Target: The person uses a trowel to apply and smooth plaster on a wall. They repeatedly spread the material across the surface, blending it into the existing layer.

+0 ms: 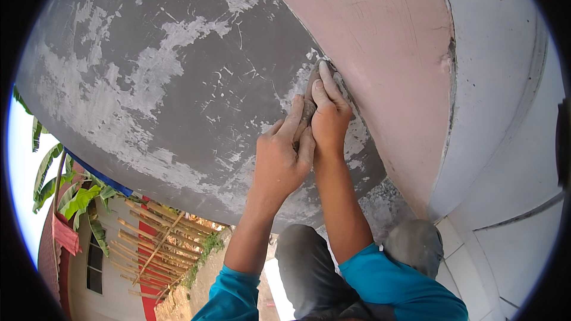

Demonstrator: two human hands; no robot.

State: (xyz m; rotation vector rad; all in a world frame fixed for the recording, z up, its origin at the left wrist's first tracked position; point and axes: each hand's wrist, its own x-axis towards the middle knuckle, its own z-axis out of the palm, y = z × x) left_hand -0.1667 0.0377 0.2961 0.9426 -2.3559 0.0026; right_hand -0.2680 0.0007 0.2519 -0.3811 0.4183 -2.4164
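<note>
Both hands are together against a dark grey wall surface (196, 83) that is blotched with pale, scraped patches. Between them is a narrow, dusty dark piece (309, 92), whose exact kind I cannot make out; it lies against the wall near the edge of a pink wall band. My left hand (282, 151) grips its lower end, with the thumb on the near side. My right hand (331, 116) is closed on it farther up, its index finger stretched along the upper end. Pale dust coats the fingers of both hands.
The pink band (380, 53) and a white wall (499, 83) rise on the right. Pale tiles (467, 267) lie at lower right, beside my bent knees (306, 267). A bamboo fence (157, 244), a house and banana leaves stand at lower left.
</note>
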